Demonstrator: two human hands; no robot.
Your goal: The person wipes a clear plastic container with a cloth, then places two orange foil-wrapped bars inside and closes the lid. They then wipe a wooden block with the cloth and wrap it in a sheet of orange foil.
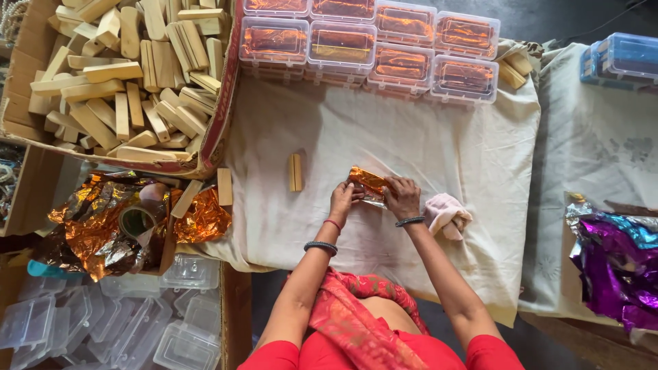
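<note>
Both hands pinch an orange foil-wrapped block at mid-surface.
The left hand (340, 199) and right hand (402, 197) grip the foil-wrapped block (367, 181) on the cloth-covered surface (425, 137); the fingers hide its lower edge, and its contents cannot be seen.

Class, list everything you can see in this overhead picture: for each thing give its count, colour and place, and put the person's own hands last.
wooden blocks: many, pale tan, heaped in the cardboard box, top left
single wooden block: one, tan, on the cloth left of the hands
filled plastic boxes: about eight, clear with orange contents, top centre
foil sheets: crumpled pile, orange, left
tape roll: one, on the orange foil
empty plastic boxes: many, clear, bottom left
pink cloth: one, beside the right hand
purple foil: pile, right edge
white cloth: covers the table
foil-wrapped piece: one, orange, held by both hands
left hand
right hand
</note>
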